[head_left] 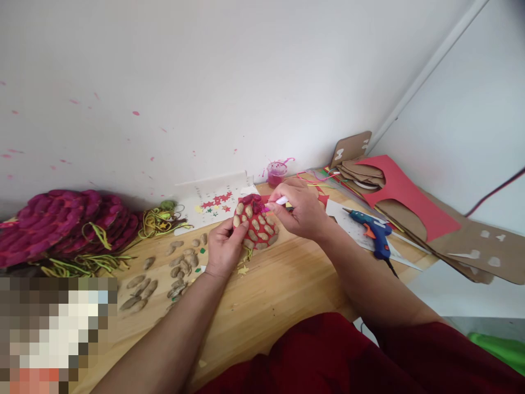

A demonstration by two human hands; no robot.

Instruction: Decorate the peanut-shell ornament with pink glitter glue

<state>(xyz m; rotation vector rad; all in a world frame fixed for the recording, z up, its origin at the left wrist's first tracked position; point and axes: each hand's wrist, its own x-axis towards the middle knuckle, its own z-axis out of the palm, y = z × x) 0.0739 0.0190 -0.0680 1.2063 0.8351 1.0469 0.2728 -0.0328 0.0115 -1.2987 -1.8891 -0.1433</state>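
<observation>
My left hand [225,246] grips the left edge of a round red disc [262,236] covered with peanut shells, its thumb resting on the front. Magenta paint coats several shells at the disc's top, while the lower ones are still bare tan. Between the fingers of my right hand [302,209] is a paintbrush [280,201] with a pale handle. Its pink tip touches or nearly touches the painted shells. Behind the disc, a clear cup [277,174] of pink paint stands by the wall. Loose peanuts [184,264] lie on the wooden table left of my left hand.
Magenta-painted peanut discs [61,224] are piled at the left, beside tangled green-yellow yarn [158,221]. Small stars [217,200] lie on white paper at the back. To the right are a blue glue gun [377,232], red paper with cut-out holes [400,178] and cardboard [471,243].
</observation>
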